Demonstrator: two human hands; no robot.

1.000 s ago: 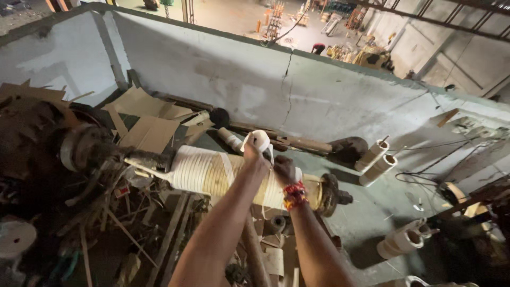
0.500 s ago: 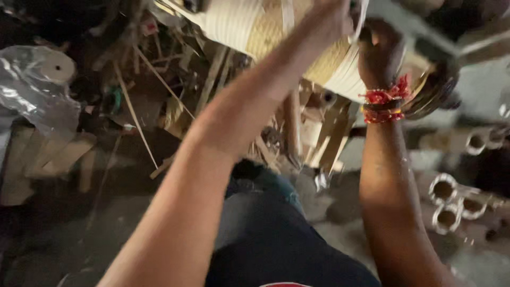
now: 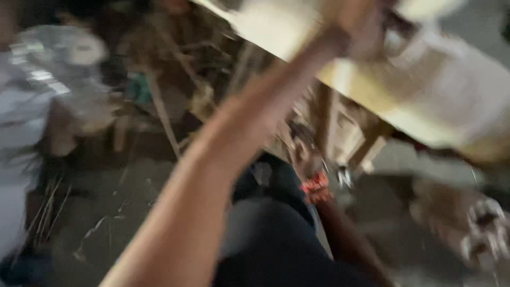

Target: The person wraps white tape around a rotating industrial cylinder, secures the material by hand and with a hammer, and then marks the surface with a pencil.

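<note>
The view is heavily motion-blurred. A large cream roll of woven material runs across the upper right. My left arm stretches up to it, and my left hand rests against the roll's top edge; its grip is smeared. My right hand, with a red and orange wristband below it, hangs lower, under the roll and next to the wooden frame pieces. Whether it holds anything is hidden by blur. My dark trousers fill the bottom centre.
Wooden sticks and scraps lie on the dark floor at centre left. A crumpled silvery sheet is at the left. Pale cardboard tubes lie at the lower right.
The camera has tilted further down and the picture has blurred. My right hand has dropped from the roll's side to below it. My left hand stays up at the roll.
</note>
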